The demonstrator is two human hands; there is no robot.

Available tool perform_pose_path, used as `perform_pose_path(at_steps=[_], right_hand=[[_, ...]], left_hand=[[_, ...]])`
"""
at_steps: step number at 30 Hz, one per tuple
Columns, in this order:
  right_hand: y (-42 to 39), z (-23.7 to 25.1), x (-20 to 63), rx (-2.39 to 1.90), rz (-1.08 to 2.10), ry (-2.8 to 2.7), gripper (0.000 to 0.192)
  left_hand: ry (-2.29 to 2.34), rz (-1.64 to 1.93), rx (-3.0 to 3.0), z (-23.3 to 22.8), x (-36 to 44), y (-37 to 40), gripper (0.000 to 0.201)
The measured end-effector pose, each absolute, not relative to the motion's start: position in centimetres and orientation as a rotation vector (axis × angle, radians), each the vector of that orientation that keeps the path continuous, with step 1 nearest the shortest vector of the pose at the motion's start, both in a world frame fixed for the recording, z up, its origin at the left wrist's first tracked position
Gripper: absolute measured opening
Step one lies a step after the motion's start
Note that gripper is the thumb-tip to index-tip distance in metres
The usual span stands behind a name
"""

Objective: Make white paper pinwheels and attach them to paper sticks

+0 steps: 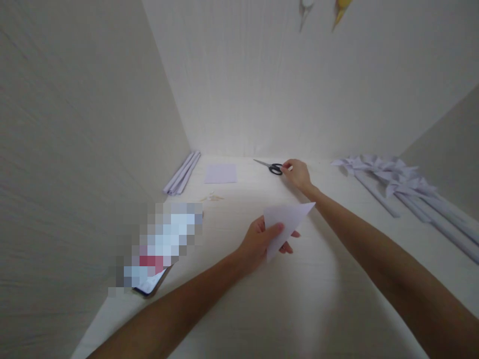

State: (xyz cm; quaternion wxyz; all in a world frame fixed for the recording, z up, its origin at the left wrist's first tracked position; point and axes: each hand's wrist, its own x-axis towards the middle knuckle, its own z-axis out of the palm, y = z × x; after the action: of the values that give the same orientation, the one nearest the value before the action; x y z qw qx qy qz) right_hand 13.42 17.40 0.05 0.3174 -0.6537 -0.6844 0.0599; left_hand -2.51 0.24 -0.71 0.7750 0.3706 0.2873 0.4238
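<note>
Head view, phone (149, 281) blurred, seemingly pixelated

Phone (151, 284) mostly under pixelated blur, only lower corner readable; two hanging objects (324, 12) at top cut off by frame edge, kind unclear; right hand (297, 173) fingers (287, 166) cover part of scissors (272, 167) handle; folded paper (286, 222) hides left hand (258, 244) fingertips; small scrap (212, 197) on surface (318, 299) too small to identify; pinwheel sticks (441, 212) run off right edge

Both forearms are bare to the frame edge: no sleeves, watch or rings visible.
</note>
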Motion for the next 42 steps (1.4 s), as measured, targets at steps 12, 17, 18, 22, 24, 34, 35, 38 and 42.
perform_pose_path(at_steps=[12,17,18,22,24,34,35,38,42], right_hand=[[20.7,-0.8,11.7,-1.938,0.131,-1.868,0.017],[20.8,-1.0,11.9,-1.917,0.250,-1.811,0.010],[20.6,-0.9,12.1,-1.902,0.285,-1.790,0.010],[18.6,0.2,13.1,-1.797,0.478,-1.690,0.022],[16.4,1.1,13.9,-1.717,0.596,-1.639,0.029],[0.5,3.3,17.7,-1.074,1.503,-1.024,0.024],[-0.6,3.3,17.7,-1.073,1.499,-1.009,0.024],[-3.0,2.8,17.2,-1.071,1.461,-1.065,0.023],[-4.2,1.2,16.4,-1.072,1.426,-1.199,0.029]], left_hand=[[0.618,0.932,0.805,-0.9,-2.5,0.4,0.024],[0.711,0.928,0.787,-0.8,-2.4,0.5,0.023],[0.737,0.926,0.784,-0.8,-2.4,0.5,0.024],[0.799,0.927,0.822,-0.8,-2.4,0.6,0.027],[0.817,0.954,0.853,-0.8,-2.5,0.7,0.027],[1.055,0.955,1.132,1.2,-2.8,1.7,0.020],[1.063,0.960,1.154,1.8,-2.7,1.9,0.018],[1.047,0.996,1.202,3.2,-2.7,2.4,0.018],[1.042,1.028,1.257,4.3,-2.8,2.9,0.018]])
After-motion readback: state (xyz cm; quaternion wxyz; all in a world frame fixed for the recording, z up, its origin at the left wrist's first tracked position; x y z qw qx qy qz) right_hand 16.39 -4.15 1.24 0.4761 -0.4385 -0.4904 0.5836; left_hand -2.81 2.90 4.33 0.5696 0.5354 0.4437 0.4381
